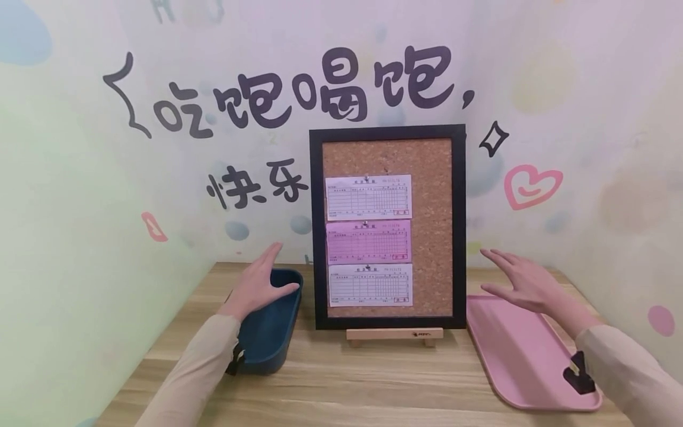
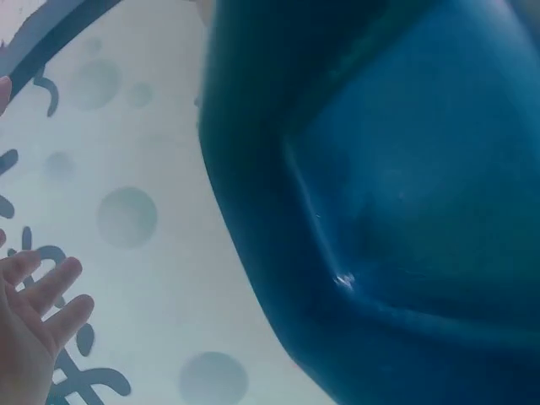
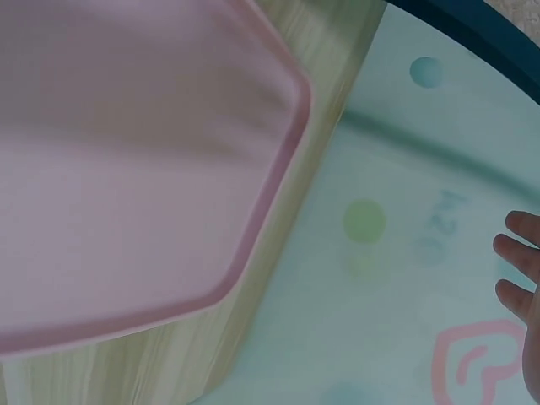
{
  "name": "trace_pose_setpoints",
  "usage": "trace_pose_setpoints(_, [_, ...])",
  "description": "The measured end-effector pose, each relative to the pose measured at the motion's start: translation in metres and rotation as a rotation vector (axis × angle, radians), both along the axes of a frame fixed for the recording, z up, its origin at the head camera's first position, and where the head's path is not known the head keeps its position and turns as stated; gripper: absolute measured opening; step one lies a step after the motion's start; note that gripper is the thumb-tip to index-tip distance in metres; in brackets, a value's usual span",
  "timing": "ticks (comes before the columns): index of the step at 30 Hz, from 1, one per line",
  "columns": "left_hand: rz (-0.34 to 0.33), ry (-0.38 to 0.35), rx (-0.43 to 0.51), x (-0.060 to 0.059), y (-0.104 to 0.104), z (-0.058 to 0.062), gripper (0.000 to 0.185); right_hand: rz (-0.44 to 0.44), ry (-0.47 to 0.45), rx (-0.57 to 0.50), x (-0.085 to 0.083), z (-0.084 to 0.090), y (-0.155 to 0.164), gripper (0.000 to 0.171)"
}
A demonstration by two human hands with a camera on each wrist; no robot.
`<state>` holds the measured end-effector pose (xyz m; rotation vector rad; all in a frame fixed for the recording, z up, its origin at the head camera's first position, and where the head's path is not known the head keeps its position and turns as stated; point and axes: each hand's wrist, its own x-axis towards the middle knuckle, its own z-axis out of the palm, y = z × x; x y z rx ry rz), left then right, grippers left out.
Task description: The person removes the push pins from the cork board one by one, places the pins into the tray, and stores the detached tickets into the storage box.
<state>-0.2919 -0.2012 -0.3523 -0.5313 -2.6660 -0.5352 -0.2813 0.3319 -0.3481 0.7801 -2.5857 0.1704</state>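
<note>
My left hand [image 1: 257, 286] hangs over the dark blue bin [image 1: 272, 332] with its fingers extended and thumb apart, holding nothing. The bin fills much of the left wrist view, where the left fingers [image 2: 63, 295] show at the edge. Over the far end of the pink tray [image 1: 525, 356], my right hand [image 1: 525, 286] is spread, also holding nothing. Its fingertips [image 3: 515, 253] appear at the edge of the right wrist view. Between the hands stands a black-framed cork board [image 1: 431, 237]. Pinned down its left side are a white slip [image 1: 368, 198], a pink slip [image 1: 368, 243] and another white slip [image 1: 369, 287].
A small wooden easel [image 1: 395, 334] supports the board on the wood-grain table [image 1: 373, 385]. Behind it rises a pale wall [image 1: 256, 53] with large dark lettering, a pink heart [image 1: 532, 187] and coloured spots. Side walls close in at left and right.
</note>
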Motion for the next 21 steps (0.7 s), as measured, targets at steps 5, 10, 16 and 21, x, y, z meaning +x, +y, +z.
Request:
trace_pose_setpoints(5, [0.003, -0.031, 0.019, -0.004, 0.011, 0.011, 0.093, -0.001, -0.026, -0.017, -0.001, 0.008, -0.007, 0.071])
trace_pose_setpoints(10, [0.0, -0.031, 0.104, -0.008, 0.026, 0.018, 0.089, -0.01, -0.029, -0.078, -0.004, 0.016, -0.016, 0.071])
trace_pose_setpoints(16, [0.0, -0.026, 0.167, -0.014, 0.044, 0.025, 0.085, -0.025, -0.03, -0.141, -0.008, 0.026, -0.031, 0.069])
trace_pose_setpoints(21, [-0.011, -0.014, 0.172, -0.019, 0.059, 0.032, 0.082, 0.009, 0.0, -0.203, -0.011, 0.035, -0.043, 0.069])
